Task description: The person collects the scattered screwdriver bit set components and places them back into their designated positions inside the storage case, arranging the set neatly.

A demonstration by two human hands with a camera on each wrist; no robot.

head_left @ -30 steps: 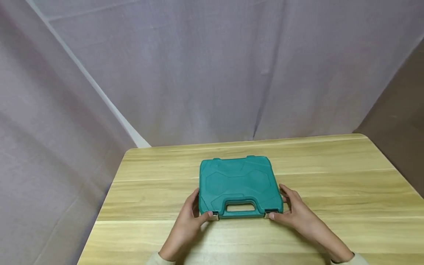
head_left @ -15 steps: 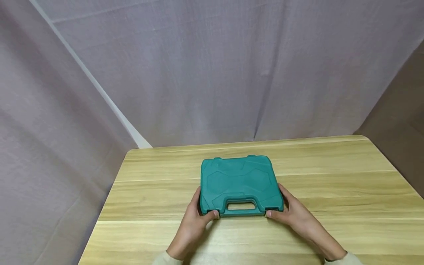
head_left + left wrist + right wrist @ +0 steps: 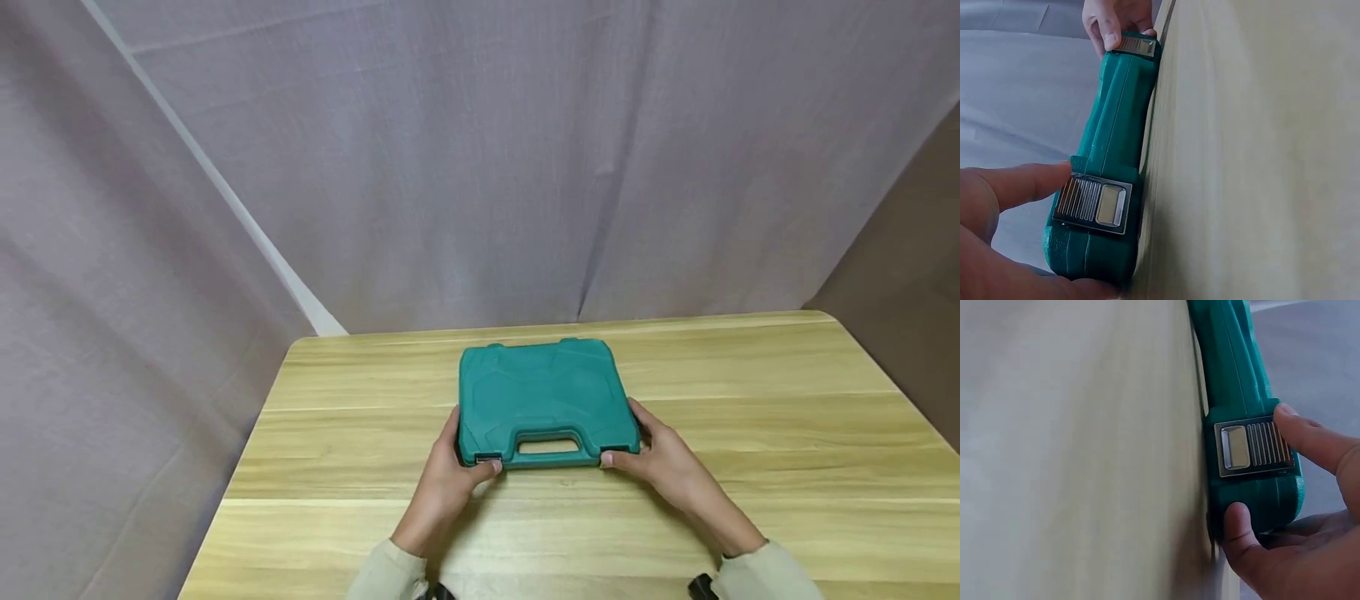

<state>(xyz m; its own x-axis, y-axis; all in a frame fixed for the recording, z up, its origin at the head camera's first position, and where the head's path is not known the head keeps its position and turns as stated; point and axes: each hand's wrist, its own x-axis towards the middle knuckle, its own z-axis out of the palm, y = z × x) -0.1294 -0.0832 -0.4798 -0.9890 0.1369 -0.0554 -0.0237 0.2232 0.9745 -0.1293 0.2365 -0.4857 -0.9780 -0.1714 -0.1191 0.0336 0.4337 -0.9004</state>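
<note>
A green plastic carrying case lies with its lid down and its handle toward me. My left hand holds its near left corner, thumb at the front and fingers along the side. At the near right corner my right hand grips in the same way. A metal latch lies flat against the case front in the left wrist view, the left thumb at its upper edge. The other metal latch also lies flat, with the right thumb on its ribbed end. Part of the fingers is hidden behind the case.
The case is on a wooden table with rounded far corners. A grey cloth curtain hangs behind the table, and another drapes along the left. At the right stands a brown surface.
The latch plates that jutted out a second ago now lie against the case front. Both thumbs have pressed onto them, and the case has shifted slightly toward the far edge.
</note>
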